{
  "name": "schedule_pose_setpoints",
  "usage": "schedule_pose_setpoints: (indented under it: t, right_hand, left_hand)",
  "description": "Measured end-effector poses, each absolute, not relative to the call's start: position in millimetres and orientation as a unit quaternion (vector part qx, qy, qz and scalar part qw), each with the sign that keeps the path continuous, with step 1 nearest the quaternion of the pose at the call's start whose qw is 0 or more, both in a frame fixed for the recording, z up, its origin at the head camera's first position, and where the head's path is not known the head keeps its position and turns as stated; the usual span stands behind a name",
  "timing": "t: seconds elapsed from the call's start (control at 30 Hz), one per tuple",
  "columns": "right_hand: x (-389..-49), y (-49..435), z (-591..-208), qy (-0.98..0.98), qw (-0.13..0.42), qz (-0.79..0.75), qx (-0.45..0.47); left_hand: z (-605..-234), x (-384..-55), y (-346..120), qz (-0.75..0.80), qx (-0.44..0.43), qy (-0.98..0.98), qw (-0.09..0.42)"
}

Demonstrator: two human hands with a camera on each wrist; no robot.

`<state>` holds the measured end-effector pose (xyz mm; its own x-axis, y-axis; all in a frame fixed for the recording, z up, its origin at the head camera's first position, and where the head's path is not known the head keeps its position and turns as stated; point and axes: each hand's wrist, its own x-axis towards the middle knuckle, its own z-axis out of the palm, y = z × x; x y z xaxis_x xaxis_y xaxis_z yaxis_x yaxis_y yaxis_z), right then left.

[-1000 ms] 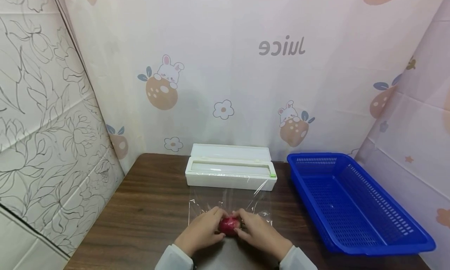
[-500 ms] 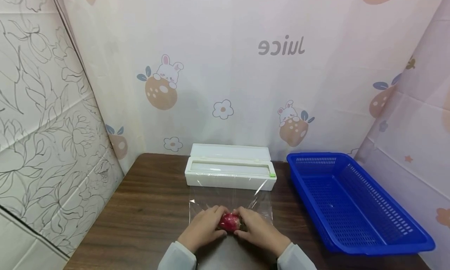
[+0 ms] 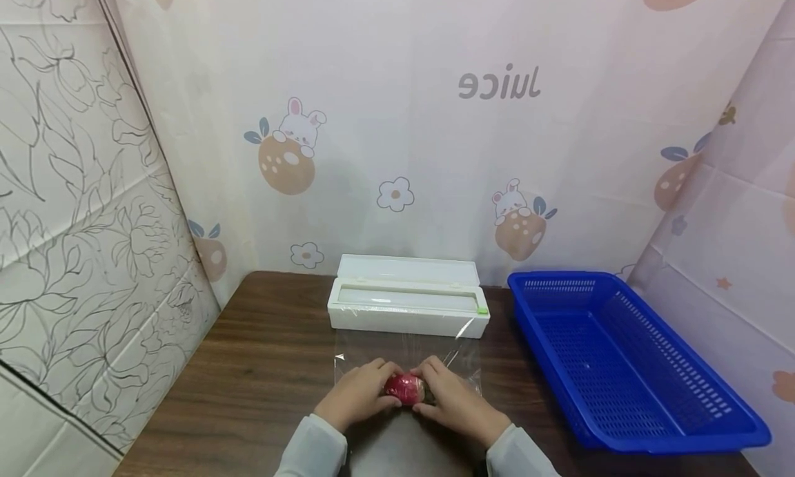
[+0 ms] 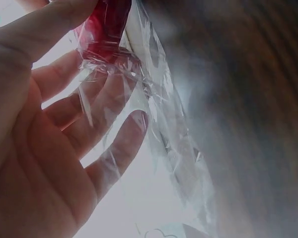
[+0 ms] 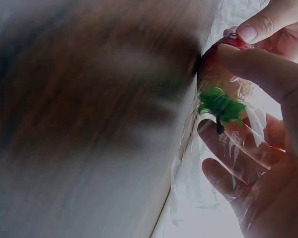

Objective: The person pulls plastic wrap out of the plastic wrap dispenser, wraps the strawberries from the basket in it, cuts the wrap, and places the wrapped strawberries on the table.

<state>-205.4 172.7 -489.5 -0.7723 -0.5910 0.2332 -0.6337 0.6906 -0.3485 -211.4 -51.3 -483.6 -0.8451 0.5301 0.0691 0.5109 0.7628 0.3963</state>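
A red strawberry (image 3: 404,389) with a green leafy cap (image 5: 221,105) and dark stem lies in clear plastic wrap near the table's front edge. My left hand (image 3: 362,394) grips its left end, the thumb at the near side and fingers over the far side. From the right, my right hand (image 3: 456,402) holds the capped end, with the thumb on the red skin. Crinkled plastic wrap (image 4: 164,104) lies over the fingers in both wrist views. The sheet runs back to a white wrap dispenser (image 3: 406,319), whose lid stands raised.
A blue plastic basket (image 3: 549,366) with slotted walls stands on the right of the dark wooden table (image 3: 261,366). Behind the table hangs a printed curtain (image 3: 397,118). A green slider (image 3: 482,310) sits at the dispenser's right end.
The strawberry has shifted slightly away from me and turned, so its paler capped end shows more. Both hands have moved forward a little with it.
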Motion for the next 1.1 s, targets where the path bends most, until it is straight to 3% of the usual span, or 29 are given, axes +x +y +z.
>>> schedule_pose_setpoints:
  t: [0.33, 1.1]
  right_hand:
    - [-213, 175, -491, -0.923, 0.051, 0.178, 0.338]
    - [-221, 174, -488, -0.917, -0.005, 0.239, 0.32]
  left_hand:
    - [-485, -221, -54, 0.207, 0.291, 0.933, 0.041]
    - [-483, -226, -57, 0.28, 0.285, 0.914, 0.074]
